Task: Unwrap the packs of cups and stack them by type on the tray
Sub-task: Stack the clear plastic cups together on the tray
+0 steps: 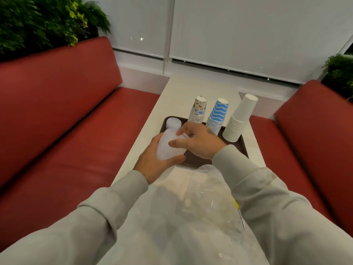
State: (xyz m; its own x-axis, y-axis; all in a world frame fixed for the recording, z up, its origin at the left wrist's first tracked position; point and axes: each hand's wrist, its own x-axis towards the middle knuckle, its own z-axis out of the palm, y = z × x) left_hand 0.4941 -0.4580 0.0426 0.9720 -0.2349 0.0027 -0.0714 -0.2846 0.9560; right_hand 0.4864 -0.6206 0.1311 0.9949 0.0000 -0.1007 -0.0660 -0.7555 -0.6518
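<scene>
Head camera: left hand (152,161) curls around a blurred clear-cup stack (168,150) — right hand (198,143) seemingly pinches its top. Beyond the fingertips, three paper-cup stacks (215,119) stand on the tray (198,160).

The tray (196,161) lies on the worktop (191,88), which runs between the left bench (57,111) and the right bench (315,131). Along the tray's far edge stand three cup stacks in a row: left stack (198,109), middle stack (217,116), right stack (238,121). A low stack (173,122) sits in the far left corner. Over the tray's near left part, the left hand (152,161) and right hand (198,142) hold another stack (168,146) between them. The wrapper (206,197) lies on the worktop before the tray. A plant (38,22) stands behind the left bench.
</scene>
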